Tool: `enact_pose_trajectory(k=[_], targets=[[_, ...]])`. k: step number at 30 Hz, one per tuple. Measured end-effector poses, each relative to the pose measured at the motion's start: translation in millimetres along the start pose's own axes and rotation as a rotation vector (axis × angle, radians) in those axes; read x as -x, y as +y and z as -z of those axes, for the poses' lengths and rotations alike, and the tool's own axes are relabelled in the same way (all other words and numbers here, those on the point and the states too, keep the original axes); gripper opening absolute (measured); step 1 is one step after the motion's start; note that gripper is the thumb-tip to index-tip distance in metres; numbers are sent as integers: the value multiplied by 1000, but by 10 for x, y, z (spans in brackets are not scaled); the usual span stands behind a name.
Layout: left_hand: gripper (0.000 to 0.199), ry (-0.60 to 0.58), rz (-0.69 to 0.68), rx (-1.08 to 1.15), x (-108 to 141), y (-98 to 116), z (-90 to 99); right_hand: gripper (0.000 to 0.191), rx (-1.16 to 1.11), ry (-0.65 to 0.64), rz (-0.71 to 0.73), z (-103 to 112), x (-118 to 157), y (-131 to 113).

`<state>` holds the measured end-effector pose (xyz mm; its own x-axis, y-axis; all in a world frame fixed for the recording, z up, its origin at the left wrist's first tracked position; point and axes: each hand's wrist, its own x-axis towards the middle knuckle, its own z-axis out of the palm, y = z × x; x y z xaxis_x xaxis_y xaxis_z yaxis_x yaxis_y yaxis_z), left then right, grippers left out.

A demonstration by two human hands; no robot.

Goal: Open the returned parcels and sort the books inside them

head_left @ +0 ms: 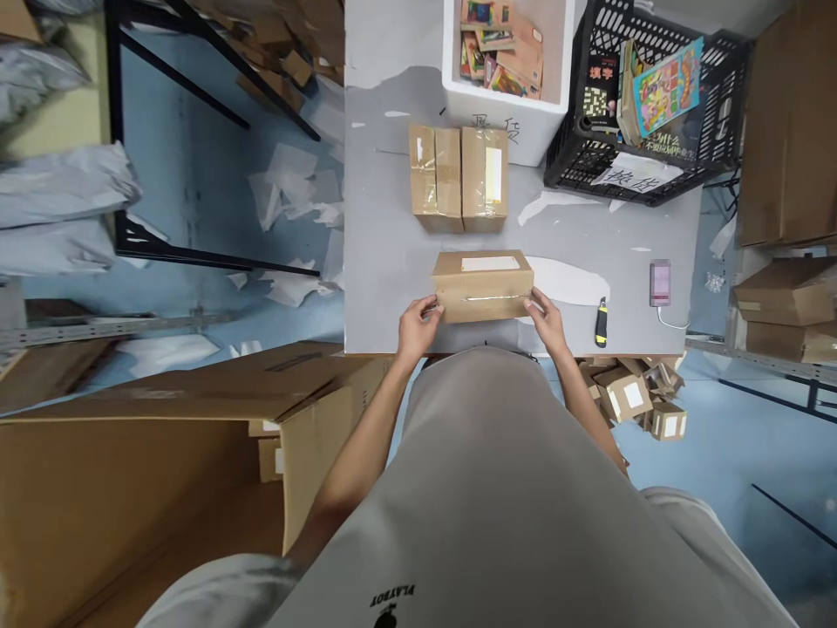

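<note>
A brown cardboard box [484,292] with a white label on top lies near the front edge of the grey table [392,288]. My left hand [419,330] grips its left end, thumb on the near side. At the right end, my right hand [545,319] holds the same box between thumb and fingers. Clear tape runs along the side facing me. Just beyond it stand two more taped cardboard boxes, a left one [435,174] and a right one [485,174], side by side. To the right of my right hand lies a yellow and black utility knife [601,323].
A white bin [510,113] of books and a black plastic crate [660,179] with books stand at the back. A phone [660,283] with a cable lies at right. Below left is a large open carton [314,436]; small boxes [624,397] lie on the floor at right.
</note>
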<state>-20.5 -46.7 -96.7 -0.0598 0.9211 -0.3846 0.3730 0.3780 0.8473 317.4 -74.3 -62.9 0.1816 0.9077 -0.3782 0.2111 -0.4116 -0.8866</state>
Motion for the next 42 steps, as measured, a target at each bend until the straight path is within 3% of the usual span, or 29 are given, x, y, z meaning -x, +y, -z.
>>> enact_pose_trajectory(k=[5,11,15,20,22,28,32,35,38,42], targets=[[39,54,42,-48,78,7,-100,103,3,0,-64,87,-43,-15],[43,54,101,-23,-53,-41,-165,103,-7,5,-64,85,-203,118],[52,-11,116,48,-76,-46,-152,103,-19,-39,-88,99,-228,203],[88,-190,170,127,98,-87,-171,107,-26,-138,-116,70,-93,250],[93,-241,203,110,167,-116,-198,106,-24,-166,-123,53,-30,234],[62,-206,134,44,178,-127,-203,93,53,-133,-144,40,78,165],[49,-145,31,-59,149,-9,-22,89,51,-96,-89,112,114,123],[50,-112,-16,-197,132,84,120,90,52,-58,-54,160,112,82],[51,-93,16,-309,79,116,152,85,45,-48,-26,144,61,67],[37,-120,102,-388,-33,51,45,66,100,-93,-80,63,-46,134]])
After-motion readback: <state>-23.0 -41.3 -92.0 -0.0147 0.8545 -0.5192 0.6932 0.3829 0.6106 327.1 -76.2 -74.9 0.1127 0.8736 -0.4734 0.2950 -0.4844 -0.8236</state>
